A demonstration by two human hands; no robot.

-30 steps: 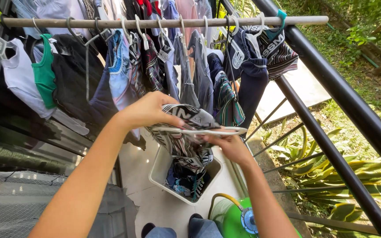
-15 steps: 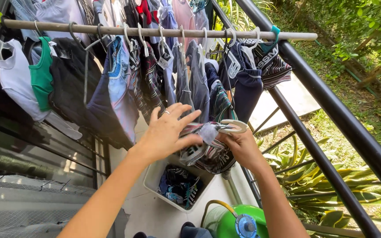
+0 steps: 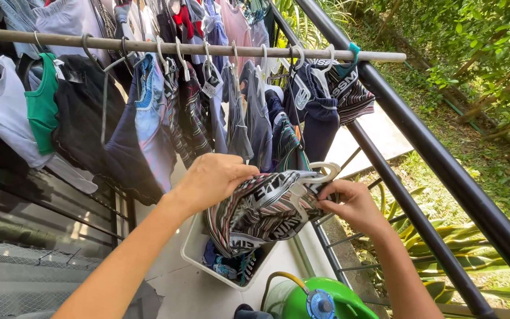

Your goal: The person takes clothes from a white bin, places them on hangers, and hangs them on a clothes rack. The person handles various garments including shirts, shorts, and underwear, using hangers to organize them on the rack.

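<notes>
1. A striped fabric garment in dark red, grey and black with a pale printed waistband [image 3: 261, 212] is stretched out between the two hands, held in the air above a basket and below a row of hung washing.
2. A white plastic clothes hanger [image 3: 317, 176] sits in the top of the garment; its hook curls up just above the right end of the cloth.
3. The left hand [image 3: 213, 177] is closed over the garment's upper left edge, fingers curled down and gripping the fabric.
4. The right hand [image 3: 352, 204] pinches the garment's right end just under the hanger's hook, fingertips shut on the cloth; whether it also grips the hanger's arm I cannot tell.
5. Directly beneath the garment stands a white rectangular plastic laundry basket [image 3: 193, 251] on the pale tiled floor, with dark and blue crumpled clothes inside it.
6. Near the basket, at the lower edge of the view, is a round green plastic container with a blue cap and a yellow hose [image 3: 320, 301].
7. Above the hands a long wooden drying pole [image 3: 149, 46] runs across the view, crowded with clothes on hangers: a white top [image 3: 1, 112], a green top [image 3: 41, 109], a black garment [image 3: 81, 118], and several blue and striped pieces.
8. To the right a black metal railing [image 3: 444, 159] slants past the pole's end, with grass and leafy plants beyond it.
</notes>
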